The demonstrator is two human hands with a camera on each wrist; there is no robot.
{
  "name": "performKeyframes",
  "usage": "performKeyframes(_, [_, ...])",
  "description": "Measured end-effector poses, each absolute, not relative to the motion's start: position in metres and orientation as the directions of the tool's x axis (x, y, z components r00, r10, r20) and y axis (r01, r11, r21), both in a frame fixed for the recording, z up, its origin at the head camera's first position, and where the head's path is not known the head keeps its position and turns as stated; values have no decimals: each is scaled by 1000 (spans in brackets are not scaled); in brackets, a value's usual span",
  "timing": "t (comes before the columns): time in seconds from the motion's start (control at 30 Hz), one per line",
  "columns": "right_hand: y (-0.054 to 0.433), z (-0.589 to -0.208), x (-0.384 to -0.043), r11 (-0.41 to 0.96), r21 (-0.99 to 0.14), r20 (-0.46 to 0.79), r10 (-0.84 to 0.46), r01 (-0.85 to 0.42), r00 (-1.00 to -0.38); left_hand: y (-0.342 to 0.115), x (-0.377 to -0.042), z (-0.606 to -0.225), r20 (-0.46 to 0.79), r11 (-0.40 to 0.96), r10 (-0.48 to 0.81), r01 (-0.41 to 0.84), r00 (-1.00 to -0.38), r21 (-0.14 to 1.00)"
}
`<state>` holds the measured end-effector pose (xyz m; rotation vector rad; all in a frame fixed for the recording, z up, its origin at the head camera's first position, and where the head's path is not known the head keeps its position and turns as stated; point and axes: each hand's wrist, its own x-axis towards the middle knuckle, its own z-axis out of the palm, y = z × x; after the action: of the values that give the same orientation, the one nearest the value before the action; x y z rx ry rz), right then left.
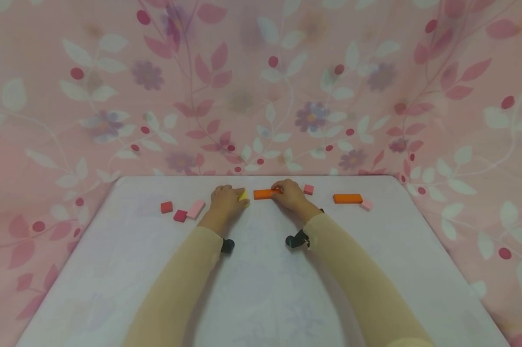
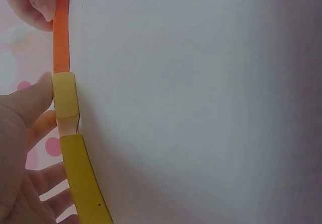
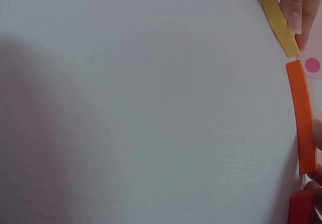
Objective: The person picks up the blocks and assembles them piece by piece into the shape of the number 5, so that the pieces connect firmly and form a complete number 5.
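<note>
In the head view my left hand (image 1: pixel 225 200) is at the far side of the table, its fingers about a yellow block (image 1: pixel 243 195). The left wrist view shows thumb and finger pinching a pale yellow block (image 2: pixel 65 95), with a darker yellow block (image 2: pixel 86 181) lined up below it, by the other fingers. My right hand (image 1: pixel 291 193) grips the right end of a long orange block (image 1: pixel 262 194). A small gap separates the orange block from the pale yellow one in the right wrist view. Past the orange block's other end sits a red block (image 3: pixel 301 207).
Left of my hands lie a red block (image 1: pixel 167 207), a crimson block (image 1: pixel 180 216) and a long pink block (image 1: pixel 196 209). To the right are a small pink block (image 1: pixel 309 189), another orange block (image 1: pixel 347 198) and a pale pink block (image 1: pixel 367 205). Flowered cloth (image 1: pixel 261 96) hangs behind the table.
</note>
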<state>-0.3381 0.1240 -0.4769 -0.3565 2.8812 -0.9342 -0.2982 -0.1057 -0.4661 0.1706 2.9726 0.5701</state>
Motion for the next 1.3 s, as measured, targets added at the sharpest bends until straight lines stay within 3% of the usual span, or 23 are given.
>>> performKeyframes(0.7, [116,-472,-330,809,-545,-36,-287,-222,-957,-96,-289,-467,-88,944,153,119,-984,309])
performKeyframes(1.3, [122,-472,-330,774,-598,-20,-275,-208,-961,-102,-284,-465,-25,945,163,149,-986,293])
